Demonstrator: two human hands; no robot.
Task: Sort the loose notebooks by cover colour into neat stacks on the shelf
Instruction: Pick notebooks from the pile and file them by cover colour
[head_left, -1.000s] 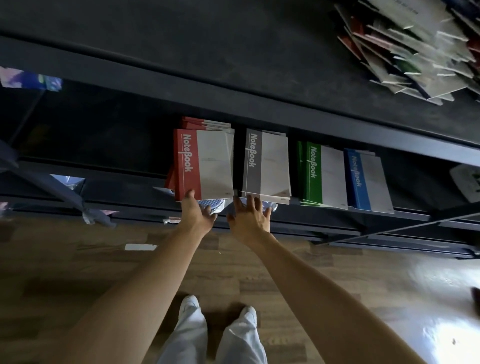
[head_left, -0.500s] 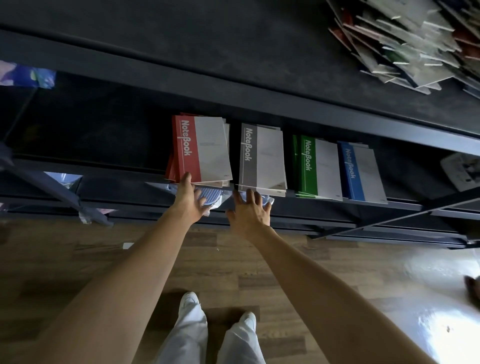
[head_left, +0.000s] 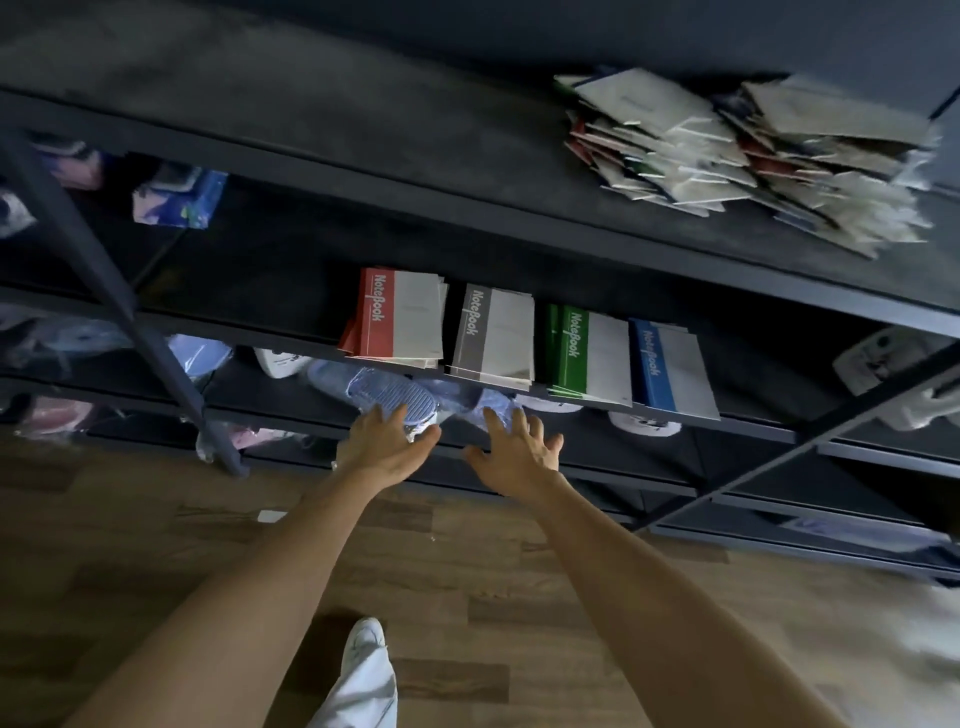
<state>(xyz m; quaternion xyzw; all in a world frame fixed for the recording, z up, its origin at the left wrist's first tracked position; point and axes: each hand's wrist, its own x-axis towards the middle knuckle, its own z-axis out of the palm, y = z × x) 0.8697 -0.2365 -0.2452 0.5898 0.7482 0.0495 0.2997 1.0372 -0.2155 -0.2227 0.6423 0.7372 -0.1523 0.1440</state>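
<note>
Head view: red stack (head_left: 395, 317), grey stack (head_left: 493, 332), green stack (head_left: 587, 356) and blue stack (head_left: 670, 366) lie flat, side by side on the shelf (head_left: 291, 343), long axes front-to-back, coloured bands left; loose pile (head_left: 727, 156) above; left hand (head_left: 382, 447) and right hand (head_left: 519, 457) spread, empty.

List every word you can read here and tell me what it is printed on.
"NoteBook": top cover of the red stack, on its coloured band.
"NoteBook": top cover of the grey stack.
"NoteBook": top cover of the green stack.
"NoteBook": top cover of the blue stack.
Small print on the pale halves of these covers: too small to read.
Covers in the loose pile: too blurred to read.
</note>
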